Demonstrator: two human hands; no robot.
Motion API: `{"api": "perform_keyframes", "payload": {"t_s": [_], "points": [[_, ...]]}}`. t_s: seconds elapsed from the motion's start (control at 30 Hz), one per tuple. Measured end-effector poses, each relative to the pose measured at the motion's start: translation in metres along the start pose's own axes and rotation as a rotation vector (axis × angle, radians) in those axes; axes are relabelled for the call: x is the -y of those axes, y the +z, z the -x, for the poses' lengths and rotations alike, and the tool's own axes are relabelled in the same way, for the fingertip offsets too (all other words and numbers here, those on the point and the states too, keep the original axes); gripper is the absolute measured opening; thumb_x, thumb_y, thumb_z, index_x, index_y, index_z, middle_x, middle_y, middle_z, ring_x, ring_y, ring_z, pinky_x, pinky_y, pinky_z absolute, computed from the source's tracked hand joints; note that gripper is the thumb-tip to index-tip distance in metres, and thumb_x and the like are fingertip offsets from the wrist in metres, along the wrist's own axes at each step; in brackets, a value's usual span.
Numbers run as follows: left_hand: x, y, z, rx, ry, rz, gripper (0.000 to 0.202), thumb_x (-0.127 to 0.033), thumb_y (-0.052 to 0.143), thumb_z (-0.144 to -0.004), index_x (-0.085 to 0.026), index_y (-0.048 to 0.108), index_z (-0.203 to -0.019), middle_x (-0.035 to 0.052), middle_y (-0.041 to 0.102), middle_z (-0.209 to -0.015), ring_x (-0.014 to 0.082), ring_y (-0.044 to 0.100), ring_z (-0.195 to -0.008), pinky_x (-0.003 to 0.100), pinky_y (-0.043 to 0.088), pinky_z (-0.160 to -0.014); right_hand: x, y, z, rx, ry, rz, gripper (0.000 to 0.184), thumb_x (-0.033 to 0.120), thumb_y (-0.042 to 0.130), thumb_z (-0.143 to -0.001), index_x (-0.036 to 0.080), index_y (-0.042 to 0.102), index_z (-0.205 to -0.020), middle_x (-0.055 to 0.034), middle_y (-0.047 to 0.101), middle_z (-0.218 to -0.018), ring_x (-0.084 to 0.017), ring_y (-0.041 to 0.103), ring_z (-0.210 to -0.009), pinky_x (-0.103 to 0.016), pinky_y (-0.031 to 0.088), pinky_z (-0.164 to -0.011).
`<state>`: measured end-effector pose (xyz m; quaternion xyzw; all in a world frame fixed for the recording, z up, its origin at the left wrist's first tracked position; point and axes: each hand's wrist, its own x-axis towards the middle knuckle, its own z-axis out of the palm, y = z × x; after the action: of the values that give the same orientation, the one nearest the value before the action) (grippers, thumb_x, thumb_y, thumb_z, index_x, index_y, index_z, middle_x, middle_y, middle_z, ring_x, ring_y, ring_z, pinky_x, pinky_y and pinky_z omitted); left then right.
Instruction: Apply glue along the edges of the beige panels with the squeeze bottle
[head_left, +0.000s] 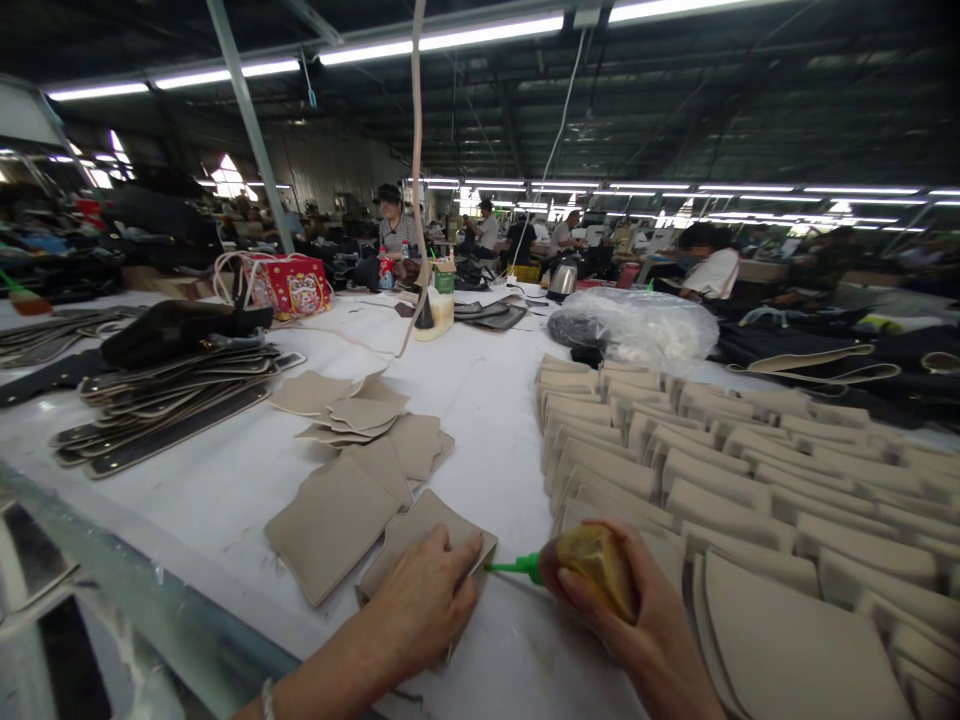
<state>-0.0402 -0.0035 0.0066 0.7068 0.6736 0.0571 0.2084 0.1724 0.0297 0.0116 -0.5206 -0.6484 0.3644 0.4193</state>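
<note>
My right hand is wrapped round a squeeze bottle of amber liquid, likely glue. The tip of its green nozzle touches or nearly touches the right edge of a beige leather piece. That piece lies close to the table's front edge, under my left hand, whose bent fingers hold it near that edge. The underside of my left fingers is hidden. Just beyond, more loose beige pieces overlap in a spread pile.
Rows of folded beige pieces cover the right side of the white table. Dark panels are stacked at left. A red bag, a plastic bag and a kettle stand farther back. A cord hangs down; people work beyond.
</note>
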Motion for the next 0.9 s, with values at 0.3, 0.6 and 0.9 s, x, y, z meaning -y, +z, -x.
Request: {"api": "perform_keyframes", "payload": {"t_s": [0.3,0.6,0.9], "points": [[0.006,0.002,0.003,0.029,0.023,0.038,0.048,-0.026,0.03,-0.089,-0.032,0.041,-0.135,0.0051,0.052,-0.098,0.0195,0.059,-0.088,0.029,0.044,-0.08,-0.002,-0.002,0.002,0.021,0.014,-0.031,0.047,0.05,0.066,-0.071,0.022,0.051,-0.107,-0.0006,0.064,-0.085,-0.023,0.059,-0.078,-0.031,0.045,-0.072],[0.009,0.003,0.004,0.011,0.036,0.087,0.047,-0.028,0.03,-0.091,-0.029,0.043,-0.136,0.0054,0.052,-0.1,0.0183,0.058,-0.091,0.028,0.042,-0.084,-0.005,-0.001,0.011,0.129,0.058,-0.114,0.046,0.049,0.066,-0.075,0.022,0.049,-0.108,-0.0002,0.063,-0.085,-0.023,0.059,-0.079,-0.031,0.045,-0.073],[0.012,0.005,0.004,0.004,0.038,0.113,0.047,-0.027,0.03,-0.091,-0.025,0.043,-0.136,0.0052,0.051,-0.099,0.0167,0.057,-0.091,0.026,0.04,-0.085,-0.006,-0.002,0.019,0.197,0.074,-0.161,0.047,0.047,0.067,-0.074,0.022,0.047,-0.109,0.0005,0.061,-0.087,-0.022,0.059,-0.079,-0.03,0.044,-0.071]]}}
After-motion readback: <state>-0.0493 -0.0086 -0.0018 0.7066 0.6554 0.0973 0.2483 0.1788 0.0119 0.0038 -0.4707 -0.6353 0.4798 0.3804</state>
